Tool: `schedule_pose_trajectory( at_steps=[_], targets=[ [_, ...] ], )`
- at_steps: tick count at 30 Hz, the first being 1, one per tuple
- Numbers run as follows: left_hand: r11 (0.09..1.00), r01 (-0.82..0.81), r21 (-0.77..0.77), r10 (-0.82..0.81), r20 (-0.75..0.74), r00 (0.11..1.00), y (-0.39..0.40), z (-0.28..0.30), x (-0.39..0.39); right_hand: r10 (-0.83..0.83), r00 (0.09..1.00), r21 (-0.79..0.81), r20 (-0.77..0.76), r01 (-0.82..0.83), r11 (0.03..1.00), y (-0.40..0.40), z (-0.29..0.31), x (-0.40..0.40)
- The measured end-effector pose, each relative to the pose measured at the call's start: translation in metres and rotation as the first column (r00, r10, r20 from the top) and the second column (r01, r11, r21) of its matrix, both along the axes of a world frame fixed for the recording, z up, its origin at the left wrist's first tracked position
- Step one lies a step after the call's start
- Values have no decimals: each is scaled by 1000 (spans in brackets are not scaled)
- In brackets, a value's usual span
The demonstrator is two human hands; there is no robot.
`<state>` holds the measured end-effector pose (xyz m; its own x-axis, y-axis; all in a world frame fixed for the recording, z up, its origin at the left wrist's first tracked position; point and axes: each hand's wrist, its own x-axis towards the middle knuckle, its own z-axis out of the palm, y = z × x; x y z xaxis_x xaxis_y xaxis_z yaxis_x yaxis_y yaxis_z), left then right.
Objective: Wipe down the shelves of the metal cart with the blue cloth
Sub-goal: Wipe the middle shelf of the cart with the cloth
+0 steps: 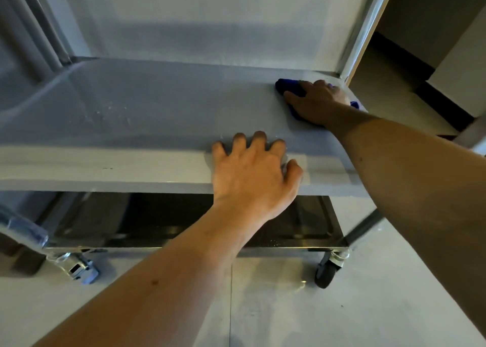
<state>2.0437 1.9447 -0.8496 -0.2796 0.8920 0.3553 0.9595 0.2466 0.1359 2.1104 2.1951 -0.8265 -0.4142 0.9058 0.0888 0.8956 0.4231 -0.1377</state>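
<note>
The metal cart's middle shelf (147, 110) fills the view, a flat grey steel sheet with a few small specks left of centre. My right hand (319, 102) presses flat on the blue cloth (288, 86) at the shelf's far right corner, beside the upright post; most of the cloth is hidden under the palm. My left hand (253, 173) rests on the shelf's front edge, fingers spread over the lip, holding no cloth. The lower shelf (302, 231) shows dark and shiny underneath.
Chrome corner posts (368, 26) rise at the right and left. Caster wheels (326, 270) stand on the pale tiled floor (289, 315). A wall with dark skirting (444, 102) lies to the right, behind the cart.
</note>
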Motion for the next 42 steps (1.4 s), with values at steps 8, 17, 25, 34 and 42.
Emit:
schedule_pose_trajectory(
  at_steps=[8,17,25,34,42],
  targets=[
    [993,38,-111,-23,134,991,1,8,-8,22,999,-91,26,-20,996,-105,2,33],
    [990,-99,-100,112,136,984,4,17,-96,42,998,-49,53,-39,998,-194,-1,24],
    [980,-167,-112,192,283,940,-7,17,-109,130,991,-11,38,-130,991,-230,-2,-27],
    [969,-242,-47,245,280,928,-13,14,-110,117,993,-41,33,-116,992,-194,1,-63],
    [969,-233,-87,246,202,948,-13,11,-111,78,996,-20,37,-77,997,-125,0,-103]
  ],
)
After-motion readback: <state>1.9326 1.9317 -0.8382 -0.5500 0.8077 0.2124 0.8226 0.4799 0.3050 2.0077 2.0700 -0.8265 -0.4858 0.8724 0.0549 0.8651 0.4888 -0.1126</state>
